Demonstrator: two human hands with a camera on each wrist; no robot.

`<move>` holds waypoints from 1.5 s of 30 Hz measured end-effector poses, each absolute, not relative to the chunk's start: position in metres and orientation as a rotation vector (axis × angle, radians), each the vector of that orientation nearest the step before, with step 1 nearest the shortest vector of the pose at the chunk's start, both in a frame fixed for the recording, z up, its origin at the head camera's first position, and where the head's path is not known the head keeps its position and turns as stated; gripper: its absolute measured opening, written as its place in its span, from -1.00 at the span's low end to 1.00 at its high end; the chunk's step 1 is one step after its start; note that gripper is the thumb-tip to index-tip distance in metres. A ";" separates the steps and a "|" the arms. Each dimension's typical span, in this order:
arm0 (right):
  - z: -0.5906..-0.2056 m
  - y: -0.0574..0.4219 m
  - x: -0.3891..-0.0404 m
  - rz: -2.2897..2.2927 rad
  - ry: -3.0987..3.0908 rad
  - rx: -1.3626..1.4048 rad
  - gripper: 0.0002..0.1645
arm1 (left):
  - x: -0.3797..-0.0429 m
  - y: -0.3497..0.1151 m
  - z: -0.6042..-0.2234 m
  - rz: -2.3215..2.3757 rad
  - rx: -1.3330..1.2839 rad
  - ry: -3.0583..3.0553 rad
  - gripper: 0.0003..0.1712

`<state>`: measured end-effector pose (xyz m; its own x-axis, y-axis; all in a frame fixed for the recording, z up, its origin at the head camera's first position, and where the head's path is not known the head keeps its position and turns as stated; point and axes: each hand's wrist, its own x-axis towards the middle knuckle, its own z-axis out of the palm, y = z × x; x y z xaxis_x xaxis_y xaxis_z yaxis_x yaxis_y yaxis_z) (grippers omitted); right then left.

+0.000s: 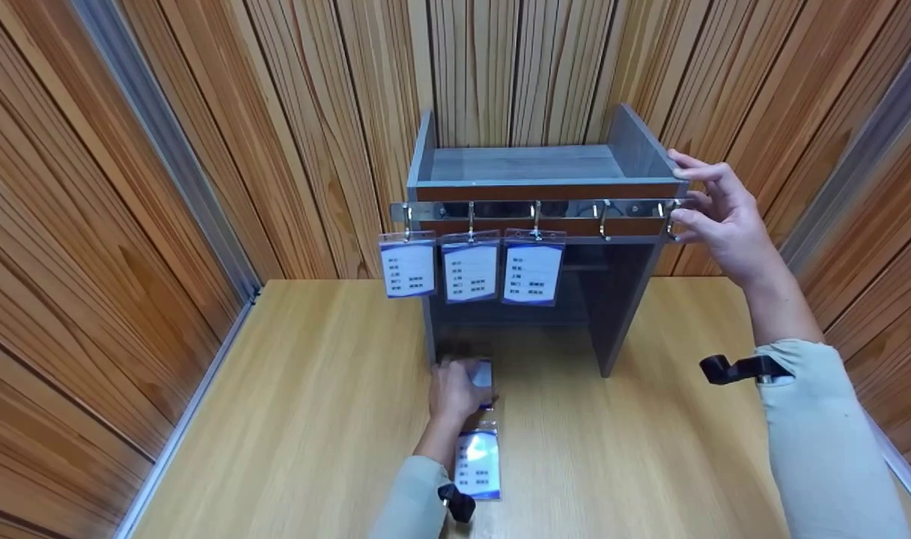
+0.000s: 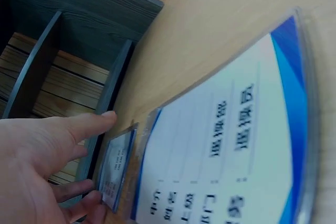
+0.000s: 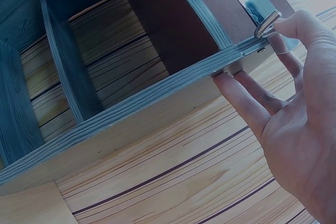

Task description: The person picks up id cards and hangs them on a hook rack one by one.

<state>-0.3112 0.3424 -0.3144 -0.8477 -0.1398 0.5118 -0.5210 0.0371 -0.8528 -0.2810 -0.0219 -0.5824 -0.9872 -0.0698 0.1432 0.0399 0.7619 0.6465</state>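
Note:
My left hand [image 1: 454, 391] reaches down over a card badge [image 1: 483, 383] in a clear sleeve, flat on the table at the shelf's foot. In the left wrist view its thumb stands apart from that badge [image 2: 116, 169], while its fingers are at the badge's edge. Nearer lies a second badge [image 1: 477, 466], white with blue corners. At the right end of a shiny hook rail [image 1: 567, 209], my right hand [image 1: 724, 221] holds on, thumb by the last hook [image 3: 268, 23] and fingers against the shelf's outer side. Three badges [image 1: 470, 268] hang from hooks on the left.
The rail runs across the front of a grey wooden shelf [image 1: 635, 299] on a light wood table [image 1: 313, 419]. Two hooks on the right, including one bare hook [image 1: 603, 221], carry no badge. Wood-panelled walls [image 1: 320, 135] close in the back and sides.

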 end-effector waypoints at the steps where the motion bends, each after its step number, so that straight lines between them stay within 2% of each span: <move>1: -0.314 0.342 -0.311 1.884 -2.029 0.673 -0.47 | -0.281 -0.022 -0.584 -1.006 0.022 -2.796 -0.33; 6: -0.315 0.342 -0.312 1.893 -2.024 0.666 -0.47 | -0.280 -0.020 -0.586 -0.962 0.028 -2.793 -0.36; 14: -0.315 0.343 -0.311 1.877 -2.033 0.671 -0.47 | -0.279 -0.023 -0.590 -0.950 -0.036 -2.821 -0.56; 22: -0.313 0.343 -0.313 1.878 -2.035 0.670 -0.48 | -0.272 -0.027 -0.573 -1.091 -0.085 -2.896 -0.61; 29: -0.314 0.344 -0.312 1.869 -2.038 0.682 -0.48 | -0.282 -0.029 -0.592 -1.196 -0.132 -2.862 -0.65; 37: -0.315 0.344 -0.313 1.863 -2.028 0.664 -0.47 | -0.278 -0.029 -0.582 -1.135 -0.118 -2.908 -0.82; 41: -0.315 0.344 -0.313 1.865 -2.033 0.669 -0.47 | -0.280 -0.030 -0.585 -1.138 -0.123 -2.915 -0.73; 45: -0.315 0.344 -0.312 1.861 -2.042 0.675 -0.48 | -0.283 -0.032 -0.593 -1.138 -0.183 -2.882 -0.53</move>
